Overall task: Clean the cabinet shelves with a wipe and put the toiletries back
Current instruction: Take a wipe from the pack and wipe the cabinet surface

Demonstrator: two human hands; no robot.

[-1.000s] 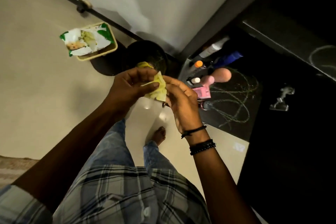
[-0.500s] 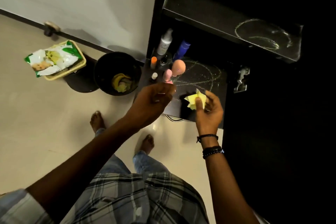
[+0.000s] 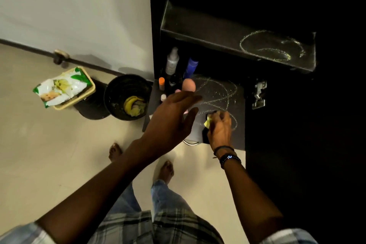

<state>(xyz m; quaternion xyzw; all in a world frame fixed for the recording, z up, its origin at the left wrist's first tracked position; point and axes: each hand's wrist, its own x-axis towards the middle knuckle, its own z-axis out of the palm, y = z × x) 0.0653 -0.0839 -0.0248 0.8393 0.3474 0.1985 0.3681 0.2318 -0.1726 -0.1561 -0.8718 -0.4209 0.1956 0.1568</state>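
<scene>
Wipe (image 3: 207, 123) being pressed onto the lower shelf (image 3: 238, 138) under the right hand (image 3: 219, 130).
The toiletries (image 3: 172, 69) are crowding the shelf's left end. The left hand (image 3: 172, 119) is hovering just beside them, fingers spread, holding nothing. The right is gripping the wipe on the scribbled marks (image 3: 219, 93). Pressing flat and sweeping away from the toiletries seems wisest.

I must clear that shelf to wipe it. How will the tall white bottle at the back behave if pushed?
The white bottle stands tall and narrow, so a push near its top would probably tip it. The blue bottle stands close beside it, so it could get knocked too. It looks plastic, likely light.
</scene>
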